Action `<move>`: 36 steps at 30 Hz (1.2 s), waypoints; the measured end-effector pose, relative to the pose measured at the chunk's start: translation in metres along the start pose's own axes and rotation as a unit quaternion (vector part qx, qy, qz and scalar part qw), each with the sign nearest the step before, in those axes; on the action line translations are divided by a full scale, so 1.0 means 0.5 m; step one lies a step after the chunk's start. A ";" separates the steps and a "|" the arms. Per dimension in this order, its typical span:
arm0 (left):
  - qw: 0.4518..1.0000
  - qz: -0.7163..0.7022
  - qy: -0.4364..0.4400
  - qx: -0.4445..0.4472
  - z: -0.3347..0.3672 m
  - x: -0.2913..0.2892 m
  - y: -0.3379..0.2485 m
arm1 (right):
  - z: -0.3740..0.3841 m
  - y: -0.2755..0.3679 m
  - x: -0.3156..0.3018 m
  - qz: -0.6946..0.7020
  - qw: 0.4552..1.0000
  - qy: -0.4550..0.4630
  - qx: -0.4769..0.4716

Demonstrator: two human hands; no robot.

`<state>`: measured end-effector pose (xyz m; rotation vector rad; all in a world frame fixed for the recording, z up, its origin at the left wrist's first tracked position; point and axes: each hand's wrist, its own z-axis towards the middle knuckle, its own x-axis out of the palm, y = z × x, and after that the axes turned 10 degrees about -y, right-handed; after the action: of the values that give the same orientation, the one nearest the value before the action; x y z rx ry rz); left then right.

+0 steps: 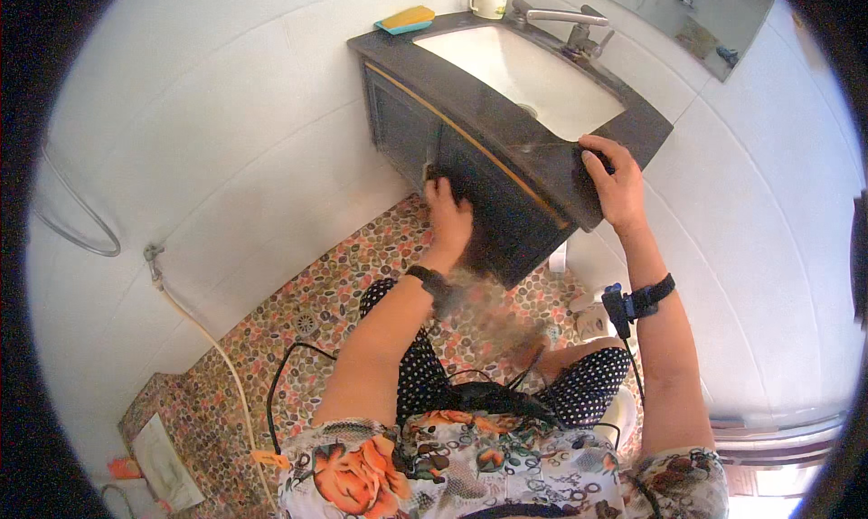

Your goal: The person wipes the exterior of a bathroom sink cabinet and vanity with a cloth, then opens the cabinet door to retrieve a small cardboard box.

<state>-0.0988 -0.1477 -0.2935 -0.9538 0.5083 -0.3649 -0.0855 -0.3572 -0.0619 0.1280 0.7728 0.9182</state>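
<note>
A dark vanity cabinet [506, 193] with a light brown strip under its top stands ahead of me. My left hand [449, 222] is at its front, fingers curled beside a small metal door handle [429, 170]. A dark patch lies at those fingertips, and what they hold, if anything, I cannot make out. My right hand [619, 189] rests on the near right corner of the dark countertop [524, 130], thumb and fingers apart. Beneath that hand the surface is in dark shadow. Set into the countertop is a white sink basin [506, 62].
A metal faucet [579, 31], a patterned mug [489, 2] and a yellow sponge on a blue dish [405, 18] stand along the back. A hose [212, 338] runs down from the left wall tap [155, 259]. My knees are bent over the pebble-patterned floor [316, 275], near a drain [306, 324].
</note>
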 end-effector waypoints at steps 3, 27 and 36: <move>0.996 0.076 0.019 -0.047 0.026 -0.016 0.063 | 0.007 0.019 0.001 0.002 1.000 0.008 0.002; 0.986 0.000 0.109 -0.125 0.064 -0.050 0.108 | 0.004 -0.026 -0.006 -0.001 1.000 -0.005 -0.016; 0.988 0.048 0.034 -0.140 -0.030 -0.153 0.136 | -0.002 -0.051 0.020 -0.014 1.000 -0.018 -0.001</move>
<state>-0.1652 -0.0830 -0.3389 -1.1865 0.6767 -0.2428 -0.0656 -0.3660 -0.0788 0.1313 0.7384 0.8877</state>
